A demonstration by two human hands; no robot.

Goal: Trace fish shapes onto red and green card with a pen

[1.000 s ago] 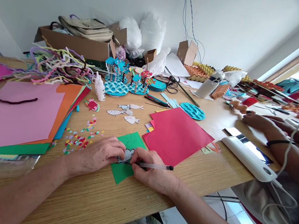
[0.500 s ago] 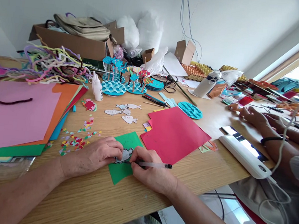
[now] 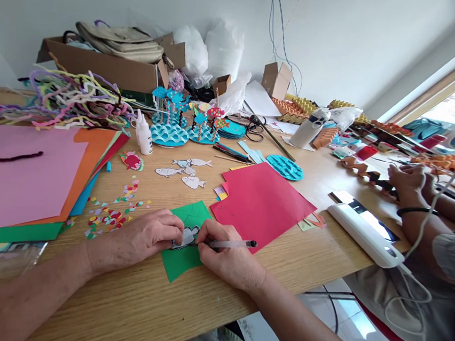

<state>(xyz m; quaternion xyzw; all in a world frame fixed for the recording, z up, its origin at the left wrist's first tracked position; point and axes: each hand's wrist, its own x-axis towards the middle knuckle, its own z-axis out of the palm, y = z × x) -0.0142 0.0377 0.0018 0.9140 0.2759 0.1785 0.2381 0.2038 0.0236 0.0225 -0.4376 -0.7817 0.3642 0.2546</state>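
A small green paper sheet [image 3: 186,260] lies near the table's front edge with a white paper fish cutout [image 3: 187,236] on top of it. My left hand [image 3: 144,237] presses its fingertips down on the cutout and pins it to the green sheet. My right hand [image 3: 225,256] is closed around a clear pen [image 3: 231,243], whose tip meets the edge of the cutout and whose black cap points right.
A red sheet [image 3: 262,203] lies just right of my hands, and a stack of coloured paper [image 3: 25,178] lies to the left, with confetti bits [image 3: 113,213] between. Loose paper fish [image 3: 187,171], a glue bottle [image 3: 145,137] and wave-pattern crafts [image 3: 170,133] sit further back. Another person's hands [image 3: 407,182] work at the right, beside a white device [image 3: 362,234].
My hands stay on the cutout and pen, with only slight shifts. The other person's hands at the right have drawn together and moved further right. The camera view has drifted a little.
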